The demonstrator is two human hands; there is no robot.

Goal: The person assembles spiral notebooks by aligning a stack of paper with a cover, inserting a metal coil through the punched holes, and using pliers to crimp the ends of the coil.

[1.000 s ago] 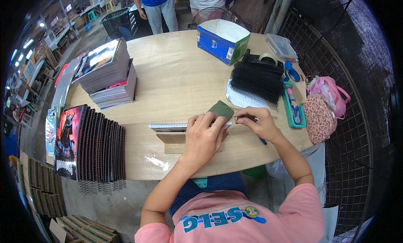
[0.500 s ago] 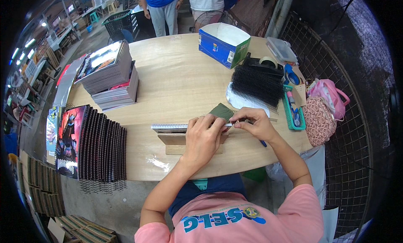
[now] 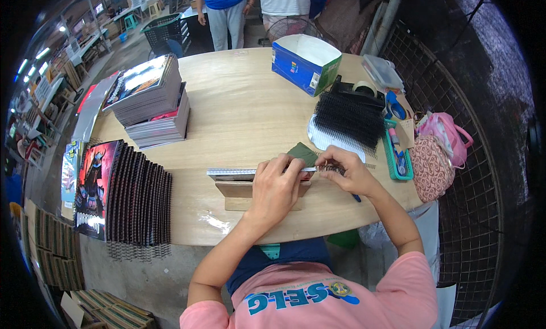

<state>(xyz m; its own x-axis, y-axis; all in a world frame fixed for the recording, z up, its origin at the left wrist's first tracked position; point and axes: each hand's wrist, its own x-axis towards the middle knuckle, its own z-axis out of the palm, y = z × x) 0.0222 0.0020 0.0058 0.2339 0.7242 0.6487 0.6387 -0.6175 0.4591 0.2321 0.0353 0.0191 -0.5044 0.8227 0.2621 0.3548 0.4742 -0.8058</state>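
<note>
A notebook (image 3: 230,173) stands with its punched edge upward against a small wooden stand (image 3: 238,204) near the table's front edge. My left hand (image 3: 272,187) is closed over the notebook's right part, fingers and thumb gripping that upper edge. At the notebook's right end, my right hand (image 3: 354,174) pinches a dark spiral binding coil (image 3: 331,169). The coil's tip meets the end of the punched edge; how far it goes in is hidden by my left fingers. Just behind my hands lies a folded dark green piece (image 3: 303,153), its material unclear.
Spiral-bound notebooks (image 3: 139,198) stand in a row at left, with stacked unbound books (image 3: 156,116) behind. At right lie a pile of black coils (image 3: 350,118), a blue carton (image 3: 296,70), a tape dispenser (image 3: 364,87), a green basket (image 3: 405,172) and pouches (image 3: 433,167).
My right fingers have shifted slightly and opened their arch, so more of the coil shows between them. My left hand keeps its hold on the notebook. The whole view has moved a little.
</note>
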